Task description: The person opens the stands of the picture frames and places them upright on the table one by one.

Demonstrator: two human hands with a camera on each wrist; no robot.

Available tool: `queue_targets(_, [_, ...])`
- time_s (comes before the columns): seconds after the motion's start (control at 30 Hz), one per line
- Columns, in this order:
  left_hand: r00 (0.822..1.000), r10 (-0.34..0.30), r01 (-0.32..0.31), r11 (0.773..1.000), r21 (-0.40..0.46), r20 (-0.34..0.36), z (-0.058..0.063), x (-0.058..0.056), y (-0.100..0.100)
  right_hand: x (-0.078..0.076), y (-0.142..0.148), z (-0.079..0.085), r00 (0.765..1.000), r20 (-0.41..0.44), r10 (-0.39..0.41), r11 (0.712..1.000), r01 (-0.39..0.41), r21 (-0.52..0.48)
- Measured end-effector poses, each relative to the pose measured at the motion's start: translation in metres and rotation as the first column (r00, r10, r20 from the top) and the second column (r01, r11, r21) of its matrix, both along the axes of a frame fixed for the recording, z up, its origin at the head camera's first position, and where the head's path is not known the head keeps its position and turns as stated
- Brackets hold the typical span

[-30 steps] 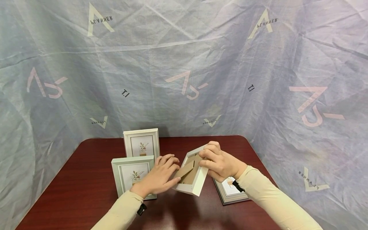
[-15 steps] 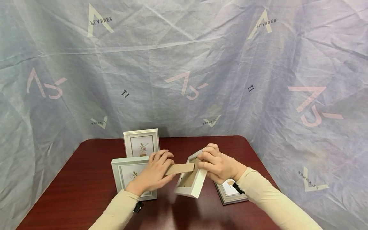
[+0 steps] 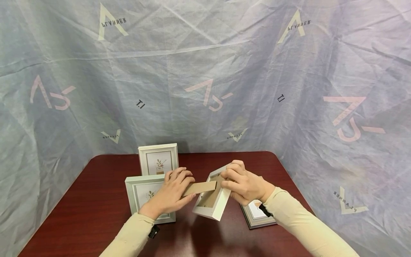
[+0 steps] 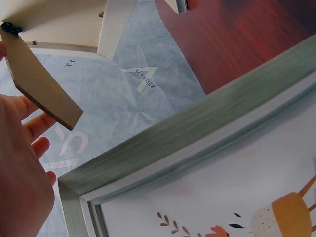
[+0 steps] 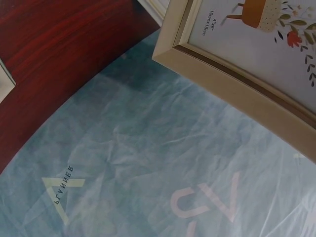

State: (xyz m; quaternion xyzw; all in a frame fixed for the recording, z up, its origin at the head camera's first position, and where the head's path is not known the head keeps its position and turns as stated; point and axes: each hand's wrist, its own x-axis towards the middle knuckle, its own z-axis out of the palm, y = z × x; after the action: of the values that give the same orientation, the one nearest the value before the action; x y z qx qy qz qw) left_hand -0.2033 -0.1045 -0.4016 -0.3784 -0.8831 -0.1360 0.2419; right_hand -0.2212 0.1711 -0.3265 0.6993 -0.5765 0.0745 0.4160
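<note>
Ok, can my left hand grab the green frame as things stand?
Probably not just yet: your left hand appears to hold the stand of the raised white frame. Once freed, it should reach the green frame easily, since that stands close by with nothing visible between.

We log a dark red wood-grain table, rounded at its far corners, glossy on top. Behind it and along both sides we see a creased, grey-blue fabric backdrop, bearing pale yellow wedges, pink angular marks, small black lettering.
</note>
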Motion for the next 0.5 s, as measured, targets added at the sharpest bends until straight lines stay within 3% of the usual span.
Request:
queue_targets(0.27, [1.0,-0.002,0.002,1.0,-0.016,-0.002,-0.0012,-0.0002,0.0,-0.0008,-0.0004,0.0009,1.0,-0.002,0.0,1.0,0.0,-0.004])
queue_targets(0.5, [1.0,0.005,-0.005,1.0,0.024,-0.009,0.0064,0.0024,-0.0032,-0.0012,-0.0002,0.0008,0.999,0.012,-0.04,0.999,0.041,-0.022])
